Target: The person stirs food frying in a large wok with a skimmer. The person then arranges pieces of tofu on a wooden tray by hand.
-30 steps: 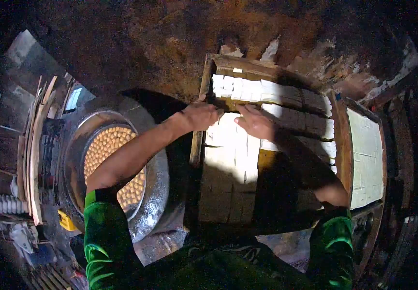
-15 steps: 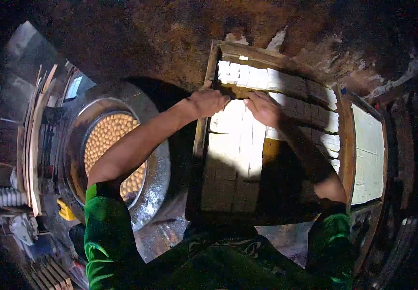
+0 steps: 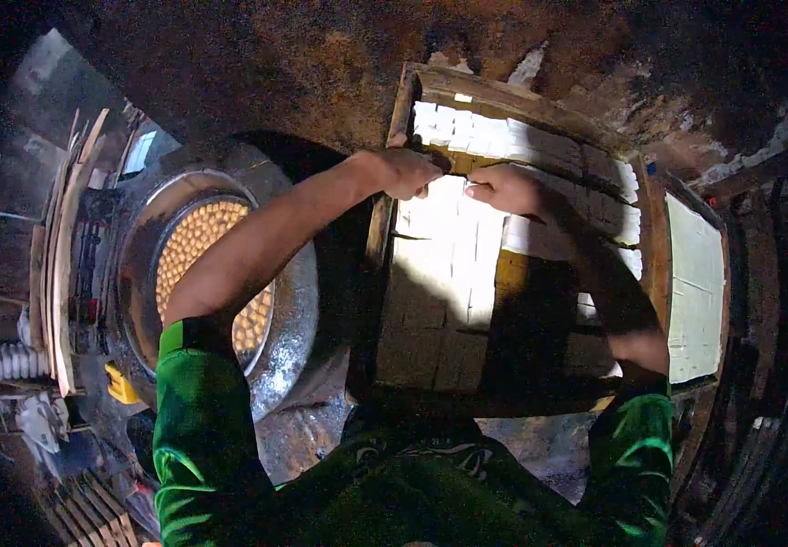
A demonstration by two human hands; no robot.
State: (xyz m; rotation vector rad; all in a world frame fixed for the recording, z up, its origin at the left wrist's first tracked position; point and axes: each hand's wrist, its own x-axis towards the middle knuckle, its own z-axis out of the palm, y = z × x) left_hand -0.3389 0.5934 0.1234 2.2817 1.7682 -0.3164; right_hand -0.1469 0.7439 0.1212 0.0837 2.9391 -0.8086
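Observation:
Pale white blocks that look like tofu (image 3: 439,273) lie in cut rows in a wooden tray (image 3: 381,223) in front of me. My left hand (image 3: 406,173) is closed at the back left corner of the brightly lit blocks, its fingertips against their edge. Close on its right, my right hand (image 3: 506,190) has curled fingers, with the thumb and forefinger pinched at the same back edge. A narrow gap separates the two hands. The undersides of the fingers are hidden. Behind them, a strip of bare tray bottom shows before the smaller cut pieces (image 3: 471,132).
At left, a large round pan (image 3: 298,301) holds many golden-brown pieces (image 3: 198,242). A second tray of white slab (image 3: 693,292) adjoins on the right. Wooden slats (image 3: 67,264), a yellow object (image 3: 121,383) and a coiled white thing (image 3: 15,362) are at far left.
My right hand has shifted slightly right and its fingers have curled in more. My left hand stays at the blocks' back corner. The view has tilted a little.

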